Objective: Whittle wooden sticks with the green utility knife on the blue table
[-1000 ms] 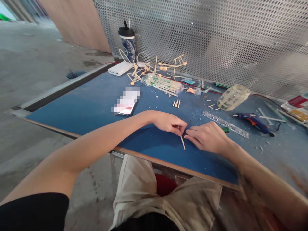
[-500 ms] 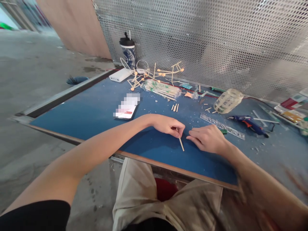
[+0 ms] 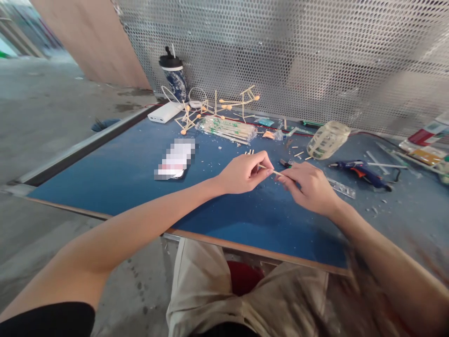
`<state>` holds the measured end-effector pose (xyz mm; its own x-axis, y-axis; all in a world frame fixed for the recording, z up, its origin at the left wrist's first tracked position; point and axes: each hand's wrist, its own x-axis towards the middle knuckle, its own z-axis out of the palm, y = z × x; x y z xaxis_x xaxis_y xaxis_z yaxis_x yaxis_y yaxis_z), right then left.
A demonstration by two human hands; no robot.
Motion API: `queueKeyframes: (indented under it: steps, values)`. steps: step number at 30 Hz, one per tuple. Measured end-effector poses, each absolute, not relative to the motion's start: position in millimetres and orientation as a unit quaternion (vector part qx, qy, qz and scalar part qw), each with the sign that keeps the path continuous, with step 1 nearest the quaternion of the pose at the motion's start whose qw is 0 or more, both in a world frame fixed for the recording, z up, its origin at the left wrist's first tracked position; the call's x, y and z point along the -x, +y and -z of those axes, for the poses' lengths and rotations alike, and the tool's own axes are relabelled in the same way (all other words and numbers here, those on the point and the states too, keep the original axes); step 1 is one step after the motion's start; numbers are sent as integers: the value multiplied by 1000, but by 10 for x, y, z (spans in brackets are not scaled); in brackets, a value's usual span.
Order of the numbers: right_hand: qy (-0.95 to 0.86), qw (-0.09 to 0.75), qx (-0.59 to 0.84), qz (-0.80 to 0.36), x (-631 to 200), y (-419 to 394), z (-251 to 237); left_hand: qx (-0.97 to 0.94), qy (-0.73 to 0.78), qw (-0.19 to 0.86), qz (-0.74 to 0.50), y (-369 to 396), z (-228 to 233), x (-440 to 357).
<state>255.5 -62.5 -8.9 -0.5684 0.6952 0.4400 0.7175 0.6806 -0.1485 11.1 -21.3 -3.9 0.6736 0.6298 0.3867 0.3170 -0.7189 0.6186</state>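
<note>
From my remote view, little lettering resolves. The dark blue cup [image 3: 174,76] at the back of the blue table [image 3: 115,159] carries pale capitals of which I read only "EE"; the rest is too small. The phone [image 3: 174,161] screen is blurred out. The clear ruler [image 3: 341,187] shows tick marks but no legible numbers. The colourful packets [image 3: 426,145] at the far right edge bear print too blurred for me to read.

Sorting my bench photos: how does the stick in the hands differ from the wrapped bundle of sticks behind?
The stick is single and bare, held above the table between the left hand and right hand; the bundle holds many sticks in clear wrap and lies on the table. Both are pale and slender.
</note>
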Motion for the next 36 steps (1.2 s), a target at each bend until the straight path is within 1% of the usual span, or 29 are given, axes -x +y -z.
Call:
queueKeyframes:
  steps: [3, 7, 10, 13, 17, 22, 24, 26, 28, 30, 36]
  values:
    - [-887, 239, 393, 33, -2561, -636, 101, -892, 281, 219, -280, -262, 15, -122]
    - [-896, 237, 374, 40, -2580, -642, 77, -926, 281, 135, -211, -274, 28, -139]
    - [-908, 203, 360, 69, -2576, -646, 73, -946, 262, 93, -164, -286, 51, -156]
    - [-917, 181, 350, 60, -2577, -639, 85, -951, 249, 81, -161, -309, 62, -161]
    - [-924, 201, 322, -40, -2607, -628, 74, -949, 226, 91, -200, -342, 57, -145]
    - [-896, 254, 277, -238, -2641, -640, 25, -950, 159, 160, -217, -335, 42, -128]
    - [-880, 254, 278, -288, -2647, -646, 11, -948, 138, 187, -217, -320, 37, -127]
    - [-877, 244, 272, -313, -2654, -649, 4, -946, 119, 209, -215, -307, 33, -128]
    - [-885, 237, 255, -309, -2659, -648, 4, -947, 109, 218, -209, -299, 31, -130]
    - [-897, 232, 251, -280, -2660, -641, 12, -951, 116, 199, -208, -292, 35, -128]
    - [-914, 159, 321, -190, -2621, -608, 82, -958, 188, 59, -210, -284, 92, -137]
